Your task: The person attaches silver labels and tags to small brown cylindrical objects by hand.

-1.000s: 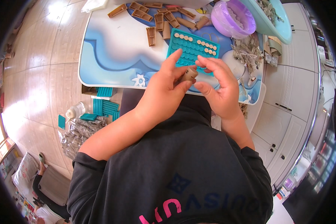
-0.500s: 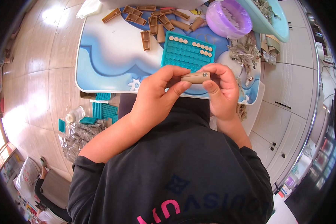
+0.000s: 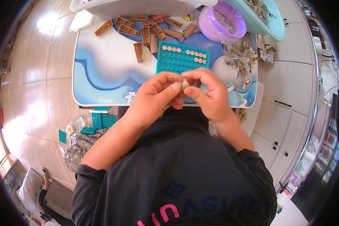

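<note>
Close together over the near edge of the table, both hands are closed on a tan plastic casing point(image 3: 184, 84). My left hand point(image 3: 156, 94) wraps it with thumb and fingers, so only its end shows. My right hand point(image 3: 209, 92) pinches that end between thumb and index finger; its upper fingers are slightly smeared by motion. Just beyond the hands lies a teal tray point(image 3: 169, 62) of round pockets, with several small cream discs point(image 3: 195, 53) in its far rows. Farther back are several brown casing halves point(image 3: 138, 52), many with their hollow side up.
At the far right stand a purple bowl point(image 3: 214, 26) lined with plastic and a light teal basin point(image 3: 275, 26). Small bagged parts point(image 3: 241, 56) lie below them. A white bin point(image 3: 139, 8) closes off the back. Teal trays point(image 3: 98, 120) rest on the floor at left.
The casing has been turned from lying lengthwise between both hands to showing only its end. My hands have drawn closer together, and the view has shifted slightly.
</note>
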Motion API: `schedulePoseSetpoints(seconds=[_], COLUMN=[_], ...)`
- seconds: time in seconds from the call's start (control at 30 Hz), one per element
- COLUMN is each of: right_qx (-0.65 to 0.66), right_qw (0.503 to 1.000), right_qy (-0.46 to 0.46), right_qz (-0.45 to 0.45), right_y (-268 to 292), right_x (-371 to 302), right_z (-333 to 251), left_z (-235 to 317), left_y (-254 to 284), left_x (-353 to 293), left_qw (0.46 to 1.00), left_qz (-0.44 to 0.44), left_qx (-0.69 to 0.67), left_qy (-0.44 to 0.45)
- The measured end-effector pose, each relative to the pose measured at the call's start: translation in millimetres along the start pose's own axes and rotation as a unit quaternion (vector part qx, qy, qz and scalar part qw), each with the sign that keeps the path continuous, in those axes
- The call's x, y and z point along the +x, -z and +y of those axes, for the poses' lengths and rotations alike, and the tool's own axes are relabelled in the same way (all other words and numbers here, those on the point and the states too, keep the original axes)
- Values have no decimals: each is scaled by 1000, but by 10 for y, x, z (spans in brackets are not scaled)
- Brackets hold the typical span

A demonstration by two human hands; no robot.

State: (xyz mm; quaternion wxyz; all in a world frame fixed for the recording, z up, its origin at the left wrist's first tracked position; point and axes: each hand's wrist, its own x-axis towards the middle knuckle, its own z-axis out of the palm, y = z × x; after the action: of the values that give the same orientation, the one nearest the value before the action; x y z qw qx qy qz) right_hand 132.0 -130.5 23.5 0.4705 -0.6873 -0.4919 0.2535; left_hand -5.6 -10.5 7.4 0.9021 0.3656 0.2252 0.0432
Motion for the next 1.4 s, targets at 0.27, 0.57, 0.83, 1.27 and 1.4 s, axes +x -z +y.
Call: schedulePoseSetpoints(seconds=[0.27, 0.57, 0.83, 1.27, 1.4], right_qx=[-312, -539, -415, -228, -151], right_qw=[942, 831, 908, 952, 963], right_qy=[-17, -105, -42, -57, -25], right_qz=[125, -88, 40, 195, 220], right_y=[969, 1042, 1240, 1174, 847], right_x=[1038, 1544, 1287, 988, 699], right_z=[-67, 355, 238, 157, -39], left_z=[-1, 6, -7, 9, 1], left_y=[44, 17, 37, -28, -17], left_x=[41, 62, 58, 28, 47], left_qw=[997, 997, 993, 983, 975], left_qz=[-19, -5, 18, -5, -14], left_qx=[-53, -55, -98, -168, -207], left_qy=[56, 58, 64, 79, 84])
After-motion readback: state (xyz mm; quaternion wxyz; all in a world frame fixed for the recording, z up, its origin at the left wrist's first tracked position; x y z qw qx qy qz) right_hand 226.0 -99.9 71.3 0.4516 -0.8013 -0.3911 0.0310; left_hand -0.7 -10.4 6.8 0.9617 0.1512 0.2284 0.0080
